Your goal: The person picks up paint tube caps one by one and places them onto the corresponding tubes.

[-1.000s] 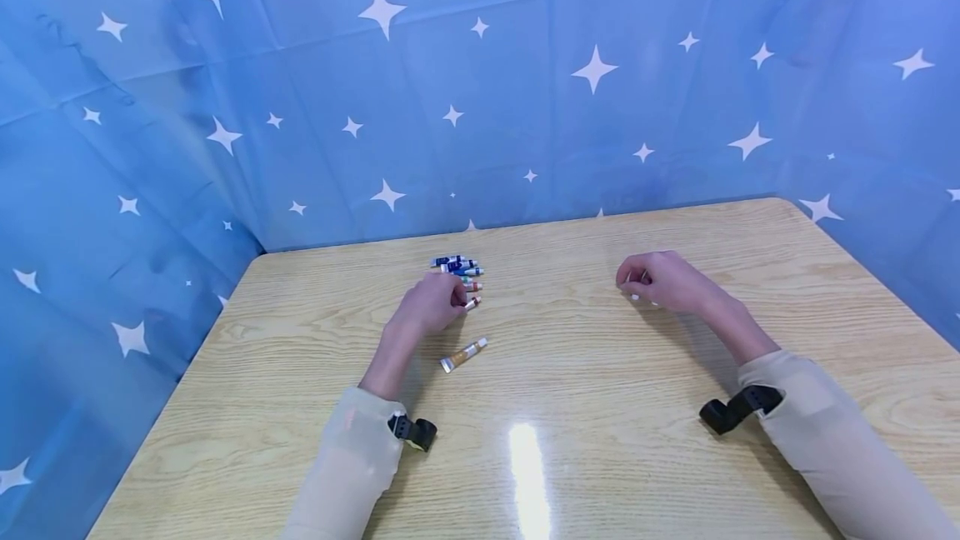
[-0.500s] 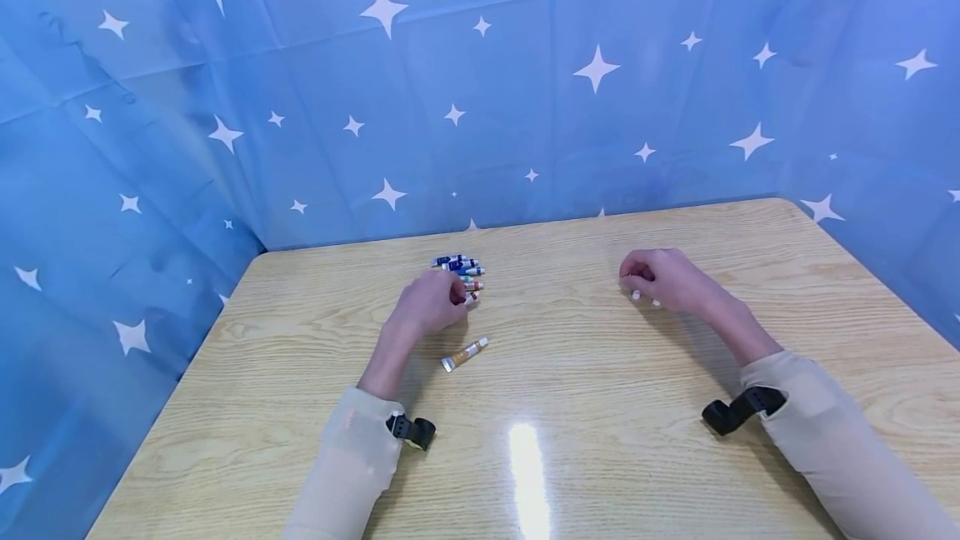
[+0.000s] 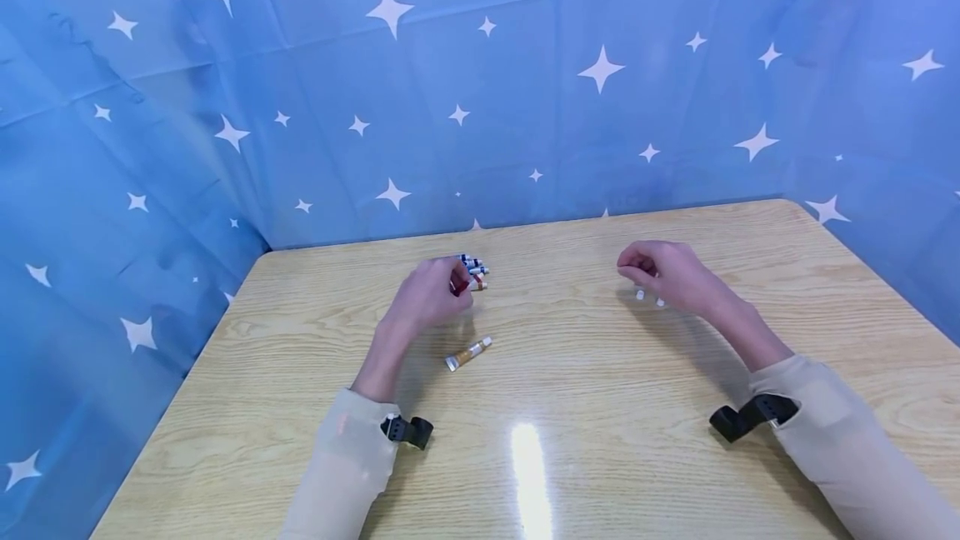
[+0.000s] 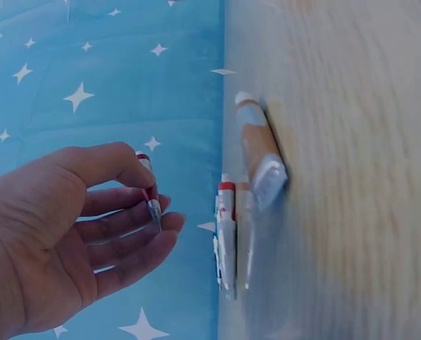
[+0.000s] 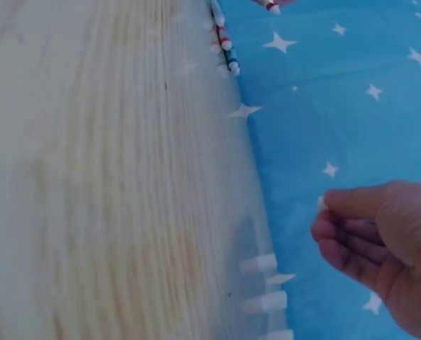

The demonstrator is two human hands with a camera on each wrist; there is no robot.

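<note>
My left hand is raised over the table and pinches a small dark red paint tube between thumb and fingers. Under and behind it lie several paint tubes in a cluster, with blue and red bands. Nearer to me, an ochre paint tube lies by itself. At the right my right hand hovers above the table. A tiny white piece, which looks like a cap, is pinched at its fingertips. Small white caps stand on the table below it.
The wooden table has a bright light reflection near its front. A blue curtain with white stars hangs behind the back edge and along the left side. Each wrist wears a black strap camera.
My left hand has lifted the dark red tube off the table beside the cluster. My right hand has risen slightly, and the white caps beneath it show more.
</note>
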